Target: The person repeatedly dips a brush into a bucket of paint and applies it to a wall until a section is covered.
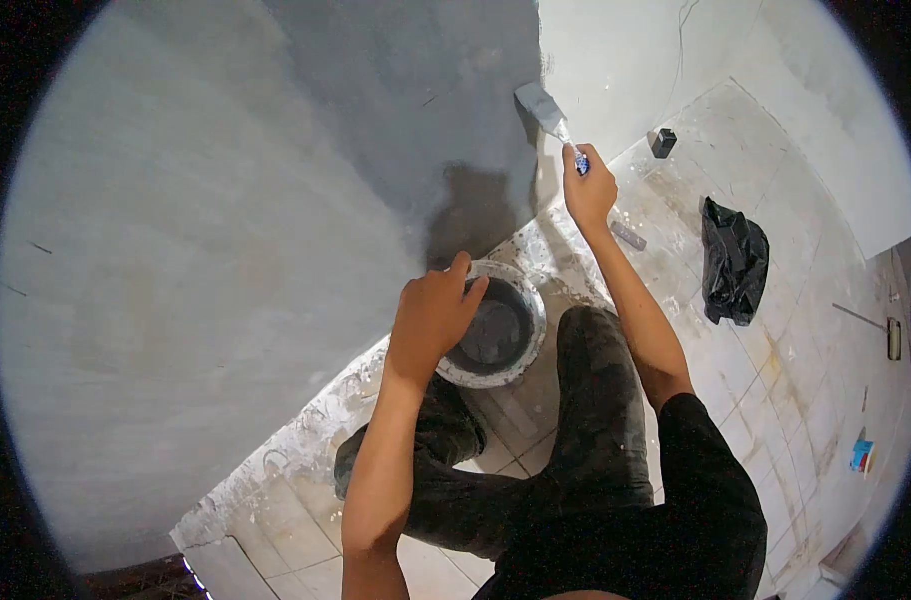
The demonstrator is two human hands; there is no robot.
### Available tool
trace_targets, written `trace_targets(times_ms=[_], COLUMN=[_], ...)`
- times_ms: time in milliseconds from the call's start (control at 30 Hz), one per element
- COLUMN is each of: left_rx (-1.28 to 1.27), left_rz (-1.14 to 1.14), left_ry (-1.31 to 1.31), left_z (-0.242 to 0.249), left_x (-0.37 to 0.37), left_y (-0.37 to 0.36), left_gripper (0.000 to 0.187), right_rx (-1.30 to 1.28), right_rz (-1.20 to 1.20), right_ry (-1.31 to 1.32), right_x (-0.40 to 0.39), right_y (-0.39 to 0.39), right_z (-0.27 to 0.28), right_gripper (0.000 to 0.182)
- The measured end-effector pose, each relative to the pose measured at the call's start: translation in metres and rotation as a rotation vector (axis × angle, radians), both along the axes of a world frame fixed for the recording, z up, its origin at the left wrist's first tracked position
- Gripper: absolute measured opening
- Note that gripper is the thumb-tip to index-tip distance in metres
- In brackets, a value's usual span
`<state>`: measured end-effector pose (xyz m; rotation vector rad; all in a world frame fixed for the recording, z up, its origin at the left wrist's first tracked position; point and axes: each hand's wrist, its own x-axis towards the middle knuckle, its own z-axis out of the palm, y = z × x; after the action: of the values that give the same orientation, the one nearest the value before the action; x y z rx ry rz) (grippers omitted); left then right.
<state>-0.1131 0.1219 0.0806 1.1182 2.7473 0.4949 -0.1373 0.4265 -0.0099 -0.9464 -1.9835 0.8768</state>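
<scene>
My right hand [588,188] is closed around the handle of a paintbrush [543,108]. The brush has a white and blue handle, and its grey-coated bristles lie against the wall [425,110] where dark grey paint meets a white edge. Below, my left hand [433,315] grips the left rim of a paint-splashed bucket [520,370], thumb over the inside and fingers toward the wall. Dark grey paint [497,325] fills the lower part of the bucket, which stands on the floor between my knees. My left hand hides part of its rim.
A crumpled black plastic bag [735,262] lies on the stained tile floor [755,400] to the right. Nearby are a small black box [663,143] and a greyish block [628,236]. A roller [893,338] and a blue container [860,456] lie farther right.
</scene>
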Motion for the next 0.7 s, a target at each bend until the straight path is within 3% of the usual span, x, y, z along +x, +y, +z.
trace_targets(times_ms=[267, 467, 567, 700], left_rx=[0.02, -0.01, -0.001, -0.003], left_rz=[-0.015, -0.001, 0.006, 0.007], left_ry=[0.013, -0.012, -0.025, -0.041], left_z=[0.004, 0.003, 0.006, 0.007], left_x=[-0.001, -0.002, -0.004, -0.004], left_y=[-0.002, -0.002, -0.003, -0.002], left_gripper=[0.035, 0.035, 0.035, 0.036], right_rx=[-0.02, 0.053, 0.015, 0.061], right_rz=[-0.055, -0.013, -0.025, -0.005], right_ry=[0.068, -0.046, 0.069, 0.332], right_x=[0.001, -0.005, 0.004, -0.01], right_y=[-0.004, 0.005, -0.002, 0.001], right_z=[0.017, -0.006, -0.02, 0.007], right_gripper=[0.04, 0.04, 0.039, 0.03])
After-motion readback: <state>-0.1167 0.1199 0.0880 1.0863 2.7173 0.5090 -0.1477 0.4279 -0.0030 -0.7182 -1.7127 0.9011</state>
